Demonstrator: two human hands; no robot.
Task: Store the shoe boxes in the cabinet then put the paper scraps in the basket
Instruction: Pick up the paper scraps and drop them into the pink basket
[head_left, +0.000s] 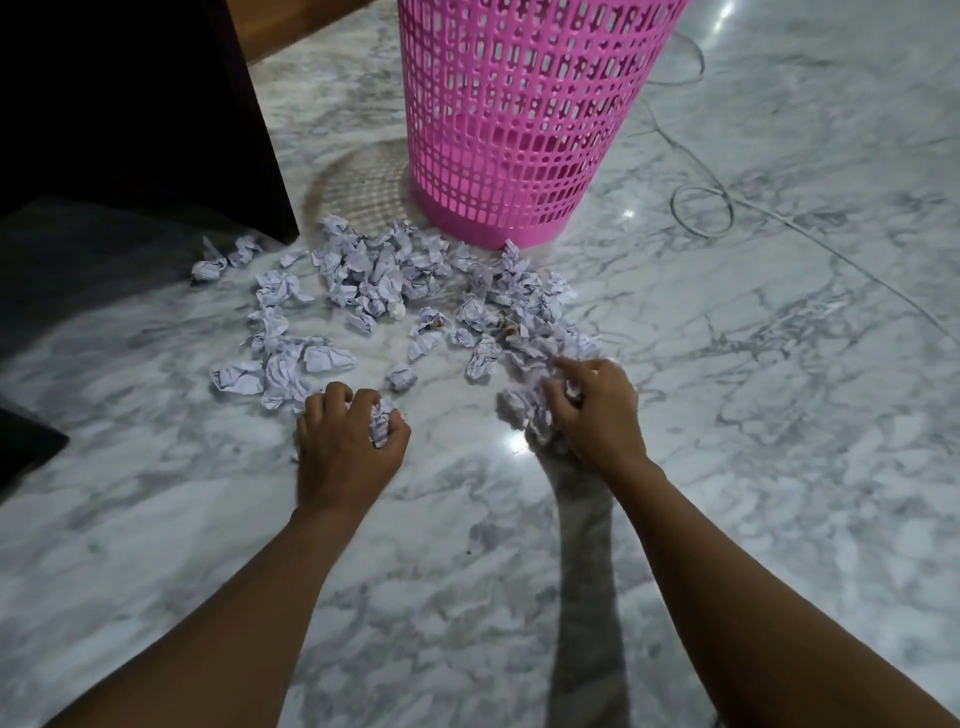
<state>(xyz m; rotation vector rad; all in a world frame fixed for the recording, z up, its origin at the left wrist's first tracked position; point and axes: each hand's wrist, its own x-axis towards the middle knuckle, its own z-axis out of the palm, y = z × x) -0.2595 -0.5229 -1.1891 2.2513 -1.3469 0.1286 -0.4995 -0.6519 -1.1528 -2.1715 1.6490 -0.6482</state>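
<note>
The white, grey-veined polished marble floor (779, 415) fills most of the view and carries every other item. A dark wooden cabinet side (130, 104) occupies the upper left corner, its lower edge meeting the floor.

A tall pink plastic basket with a perforated lattice wall (519, 119) stands upright on the floor at top centre, just right of the cabinet. A thin grey wire loop (701, 210) lies on the floor to the right of the basket, apart from it.

The crumpled white paper scraps with printed lines (374, 270) lie scattered on the floor in front of the basket base. The farthest scraps touch or nearly touch the base; the nearest reach both hands. A few scraps lie off to the left, near the cabinet corner.

The left hand (348, 441) rests low over the floor at the near edge of the pile, its fingers clenched around one crumpled scrap (381, 423). The right hand (597, 410) sits to the right, well apart from the left, fingers curled and grasping a small cluster of scraps (524, 410) against the floor. Both forearms are bare.
</note>
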